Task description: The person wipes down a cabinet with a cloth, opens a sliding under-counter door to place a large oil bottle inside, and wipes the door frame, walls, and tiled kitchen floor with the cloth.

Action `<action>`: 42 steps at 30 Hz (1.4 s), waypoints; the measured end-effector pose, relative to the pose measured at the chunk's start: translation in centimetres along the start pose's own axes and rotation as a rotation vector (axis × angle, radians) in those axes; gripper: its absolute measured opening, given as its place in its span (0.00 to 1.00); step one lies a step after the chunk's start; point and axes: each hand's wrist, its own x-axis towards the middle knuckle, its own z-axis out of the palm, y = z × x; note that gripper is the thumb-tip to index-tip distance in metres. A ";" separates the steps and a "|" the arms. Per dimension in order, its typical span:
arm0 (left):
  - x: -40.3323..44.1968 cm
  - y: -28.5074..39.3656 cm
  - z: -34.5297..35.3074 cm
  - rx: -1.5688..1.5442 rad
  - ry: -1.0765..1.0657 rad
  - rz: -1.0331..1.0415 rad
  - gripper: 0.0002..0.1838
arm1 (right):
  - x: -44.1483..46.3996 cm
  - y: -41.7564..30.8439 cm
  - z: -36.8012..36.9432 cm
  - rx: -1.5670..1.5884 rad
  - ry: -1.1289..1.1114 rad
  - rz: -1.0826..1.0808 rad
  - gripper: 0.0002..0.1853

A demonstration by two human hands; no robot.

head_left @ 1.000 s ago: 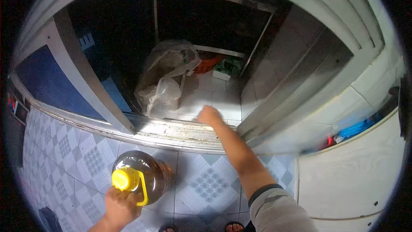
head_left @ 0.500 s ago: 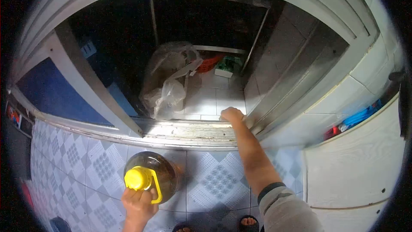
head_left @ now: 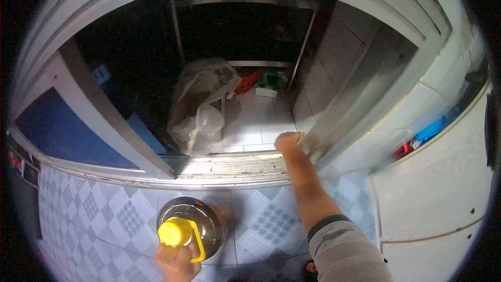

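Note:
A big clear plastic oil jug [head_left: 211, 230] with a yellow screw cap [head_left: 175, 231] and a yellow handle [head_left: 198, 243] is below the doorway. My left hand [head_left: 178, 262] is closed around that handle; whether the jug rests on the tiles I cannot tell. My right arm reaches forward over the sliding-door track [head_left: 235, 166]. At its end my right hand [head_left: 288, 140] is curled closed, close beside the edge of the right-hand door panel [head_left: 334, 125]. Its fingers are partly hidden, and what they hold, if anything, does not show clearly.
Beyond the doorway sit a translucent plastic bag [head_left: 201, 109], a red basket [head_left: 249, 81] and a small green-and-white item [head_left: 269, 84]. A blue-panelled door [head_left: 78, 130] stands left. On the right is a pale cabinet [head_left: 428, 188]. Patterned tiles [head_left: 130, 214] cover the near floor.
My right hand has shifted right, closer to the door panel's edge. The jug and my left hand appear slightly lower and further right. The view has tilted a little.

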 end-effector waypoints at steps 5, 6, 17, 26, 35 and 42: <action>0.0 0.2 0.6 -0.042 0.025 0.033 0.16 | -2.4 1.3 -1.4 -0.049 0.038 -0.010 0.19; -0.2 0.1 0.7 -0.052 0.033 0.027 0.16 | -0.6 2.0 -0.7 -0.023 0.128 0.020 0.19; -0.4 -0.3 0.6 -0.085 0.039 0.034 0.18 | -7.0 6.7 -16.6 -0.269 0.723 0.127 0.29; -0.9 -0.9 0.3 -0.117 0.046 0.045 0.17 | 2.9 2.8 2.0 -0.151 0.282 0.273 0.28; -0.5 0.0 0.4 -0.060 0.009 0.045 0.17 | -3.6 5.2 -11.9 0.228 0.616 -0.105 0.23; -0.7 0.0 0.7 -0.034 0.016 0.014 0.17 | 4.2 -0.3 3.2 0.358 0.466 0.179 0.40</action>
